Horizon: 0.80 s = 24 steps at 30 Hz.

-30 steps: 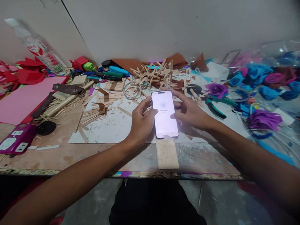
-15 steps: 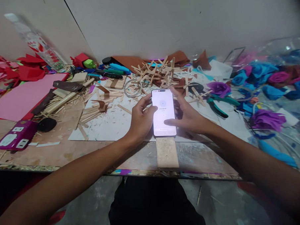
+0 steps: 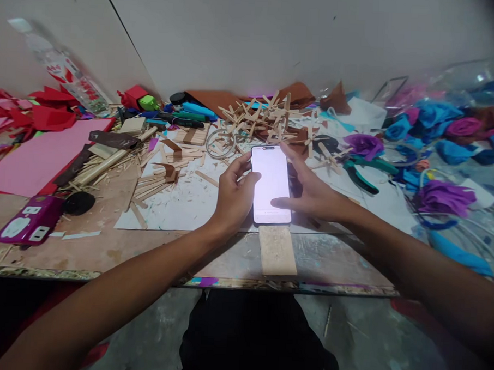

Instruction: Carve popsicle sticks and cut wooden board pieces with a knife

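A smartphone (image 3: 271,178) with a bright, nearly blank white screen is held upright between both hands over the white paper (image 3: 189,204). My left hand (image 3: 235,192) grips its left side, thumb at the screen's edge and fingers behind. On the right side, my right hand (image 3: 308,187) holds the phone too, its thumb lying over the lower part of the screen and its index finger at the top corner. The fingers behind the phone are mostly hidden. Just below the phone, a small wooden block (image 3: 277,252) lies at the table's front edge.
Behind the phone is a heap of joined wooden sticks (image 3: 262,117). Green-handled pliers (image 3: 362,176) and purple and blue crepe paper flowers (image 3: 445,196) lie to the right. Leftward are loose sticks (image 3: 152,183), pink paper (image 3: 39,157), a purple power socket (image 3: 30,219) and a plastic bottle (image 3: 63,70).
The small icon and text on the phone's screen have gone, leaving it mostly white. Both hands keep their grip; the view has shifted slightly.
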Motion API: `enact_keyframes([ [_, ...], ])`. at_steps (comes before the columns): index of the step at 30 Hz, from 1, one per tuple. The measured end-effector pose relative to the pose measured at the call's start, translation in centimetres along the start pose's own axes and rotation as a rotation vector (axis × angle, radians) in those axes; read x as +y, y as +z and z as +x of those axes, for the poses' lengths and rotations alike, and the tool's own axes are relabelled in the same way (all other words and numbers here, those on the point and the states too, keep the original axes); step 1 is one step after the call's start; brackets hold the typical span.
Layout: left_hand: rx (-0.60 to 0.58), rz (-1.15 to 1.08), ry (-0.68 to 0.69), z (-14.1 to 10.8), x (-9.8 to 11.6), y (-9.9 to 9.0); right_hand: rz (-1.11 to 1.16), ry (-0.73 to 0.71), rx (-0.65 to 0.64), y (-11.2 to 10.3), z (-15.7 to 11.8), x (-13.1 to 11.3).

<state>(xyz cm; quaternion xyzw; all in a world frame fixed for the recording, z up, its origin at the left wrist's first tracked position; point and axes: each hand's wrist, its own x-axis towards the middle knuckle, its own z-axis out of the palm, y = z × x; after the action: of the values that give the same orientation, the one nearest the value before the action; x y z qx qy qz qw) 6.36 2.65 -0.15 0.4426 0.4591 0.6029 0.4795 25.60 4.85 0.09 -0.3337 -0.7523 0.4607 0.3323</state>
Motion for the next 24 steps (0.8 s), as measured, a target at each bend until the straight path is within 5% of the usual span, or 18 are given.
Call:
enact_keyframes([
  [24,-0.034,-0.027,0.003,-0.13,-0.28,-0.29,-0.066,-0.017,-0.023,-0.17,-0.08,0.67],
])
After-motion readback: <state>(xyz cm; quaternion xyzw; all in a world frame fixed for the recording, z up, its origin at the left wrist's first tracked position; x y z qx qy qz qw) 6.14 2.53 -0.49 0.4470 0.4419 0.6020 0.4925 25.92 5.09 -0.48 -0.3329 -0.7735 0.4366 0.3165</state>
